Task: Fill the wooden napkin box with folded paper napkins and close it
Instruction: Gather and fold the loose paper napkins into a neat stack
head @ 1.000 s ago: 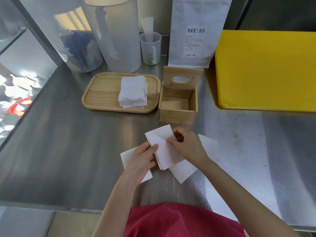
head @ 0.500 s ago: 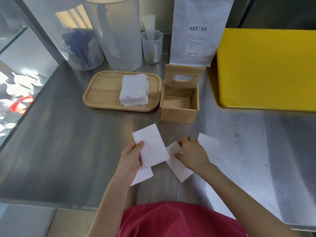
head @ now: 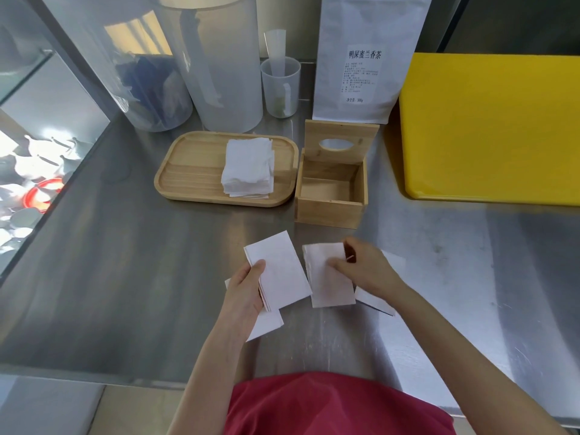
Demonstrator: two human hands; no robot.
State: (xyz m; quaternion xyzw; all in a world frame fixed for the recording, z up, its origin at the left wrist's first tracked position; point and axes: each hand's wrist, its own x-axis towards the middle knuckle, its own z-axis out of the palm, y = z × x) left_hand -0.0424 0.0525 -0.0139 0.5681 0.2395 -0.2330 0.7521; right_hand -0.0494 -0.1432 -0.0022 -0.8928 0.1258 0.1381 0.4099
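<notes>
The left hand (head: pixel 246 293) pinches a folded napkin bundle (head: pixel 279 271), thumb on top and the other fingers curled beneath. The right hand (head: pixel 364 268) has its fingers clamped on a second folded napkin (head: pixel 326 277), held just beside the first over the near edge of the table (head: pixel 125 277). More loose sheets (head: pixel 266 324) lie flat on the table under both hands. Farther toward the back edge stands the wooden napkin box (head: pixel 329 211), its lid (head: pixel 342 142) raised upright and its inside showing bare wood. Just left of it a wooden tray (head: pixel 194 167) carries a stack of napkins (head: pixel 248 167). By my reading, filling has not begun: folding is underway, then loading and closing remain.
</notes>
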